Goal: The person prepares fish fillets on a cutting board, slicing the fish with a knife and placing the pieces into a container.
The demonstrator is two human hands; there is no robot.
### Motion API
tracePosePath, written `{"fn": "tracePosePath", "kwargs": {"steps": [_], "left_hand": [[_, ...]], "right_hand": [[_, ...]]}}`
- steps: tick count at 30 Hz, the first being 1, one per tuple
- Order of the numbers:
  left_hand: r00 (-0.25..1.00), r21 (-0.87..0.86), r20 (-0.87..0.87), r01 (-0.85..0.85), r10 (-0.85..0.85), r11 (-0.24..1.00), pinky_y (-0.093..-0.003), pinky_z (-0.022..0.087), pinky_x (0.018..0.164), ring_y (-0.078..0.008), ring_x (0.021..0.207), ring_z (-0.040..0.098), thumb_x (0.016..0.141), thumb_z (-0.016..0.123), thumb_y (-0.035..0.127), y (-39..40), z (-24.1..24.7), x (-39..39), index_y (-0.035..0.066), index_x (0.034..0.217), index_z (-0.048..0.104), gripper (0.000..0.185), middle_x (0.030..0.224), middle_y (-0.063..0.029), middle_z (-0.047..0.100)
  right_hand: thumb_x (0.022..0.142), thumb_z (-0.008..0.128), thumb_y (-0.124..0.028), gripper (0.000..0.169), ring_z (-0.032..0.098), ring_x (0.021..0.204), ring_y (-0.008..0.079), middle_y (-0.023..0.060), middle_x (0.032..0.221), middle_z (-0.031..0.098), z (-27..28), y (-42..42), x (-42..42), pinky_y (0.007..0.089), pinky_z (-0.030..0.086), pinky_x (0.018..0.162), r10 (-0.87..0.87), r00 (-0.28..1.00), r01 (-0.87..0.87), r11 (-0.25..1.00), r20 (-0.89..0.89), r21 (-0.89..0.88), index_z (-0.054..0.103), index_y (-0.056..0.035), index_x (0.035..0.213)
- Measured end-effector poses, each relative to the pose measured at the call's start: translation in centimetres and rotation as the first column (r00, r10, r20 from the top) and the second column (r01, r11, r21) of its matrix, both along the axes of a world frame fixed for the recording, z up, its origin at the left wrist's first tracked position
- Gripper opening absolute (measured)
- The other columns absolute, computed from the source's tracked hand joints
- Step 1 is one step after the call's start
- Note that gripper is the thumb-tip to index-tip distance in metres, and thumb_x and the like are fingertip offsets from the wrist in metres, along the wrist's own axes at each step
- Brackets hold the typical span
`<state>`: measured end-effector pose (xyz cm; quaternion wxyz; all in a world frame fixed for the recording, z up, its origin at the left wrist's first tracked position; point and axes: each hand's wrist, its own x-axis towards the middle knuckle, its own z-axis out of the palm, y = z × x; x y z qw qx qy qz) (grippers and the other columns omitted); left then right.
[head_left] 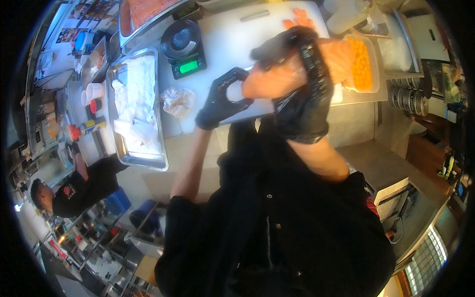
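My left hand, in a black glove, curls around a small white rounded object at the near side of a white cutting board. My right hand, also black-gloved, grips a large piece of salmon. One end of the salmon meets the white object; orange flesh also shows on the far side of the right hand. Whether it is one piece cannot be told. Cut salmon pieces lie on the board beyond. A black dish rests on a digital scale with a lit green display.
Left of the board are crumpled paper and a metal tray with white sheets. A salmon tray stands at the back left. A plastic tub of orange balls stands at the right. A co-worker is at the far left.
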<state>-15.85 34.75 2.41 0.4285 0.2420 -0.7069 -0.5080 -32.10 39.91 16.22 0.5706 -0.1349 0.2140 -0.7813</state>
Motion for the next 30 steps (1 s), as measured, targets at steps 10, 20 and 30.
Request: {"fn": "tracePosePath", "kwargs": {"steps": [10,20,30], "left_hand": [[0.76,0.783,0.341,0.096,-0.554,0.614,-0.0324,0.043,0.104,-0.0157,0.116,0.057,0.081,0.079,0.015,-1.5,-2.8,10.1,0.003,0.127,0.061,0.051,0.124,-0.0055,0.064],[0.648,0.458,0.704,-0.099,-0.292,0.883,-0.029,0.051,0.088,-0.0119,0.095,0.064,0.083,0.078,0.007,-1.2,-5.5,12.9,0.001,0.113,0.07,0.032,0.104,-0.0042,0.071],[0.64,0.337,0.768,-0.439,0.026,0.833,-0.03,0.051,0.085,-0.0128,0.092,0.065,0.084,0.077,0.008,2.4,-5.7,18.6,0.003,0.107,0.075,0.024,0.105,-0.0059,0.074]], "right_hand": [[0.094,0.064,-0.01,0.022,0.065,0.097,0.0274,0.0138,0.1,0.066,-19.2,1.6,-1.8,0.0449,0.051,0.096,-0.077,0.983,0.039,0.973,0.164,0.225,0.06,-0.0009,0.114],[0.097,0.059,-0.012,0.038,0.059,0.115,0.0336,0.0196,0.117,0.062,-28.6,6.0,-7.1,0.0463,0.046,0.105,-0.032,0.997,0.008,0.948,0.069,0.319,0.05,0.0029,0.13],[0.092,0.061,0.003,0.039,0.067,0.105,0.0283,0.0186,0.113,0.068,-24.8,6.4,-15.9,0.0391,0.051,0.1,-0.179,0.804,0.492,0.736,-0.567,0.465,0.054,0.0051,0.13]]}}
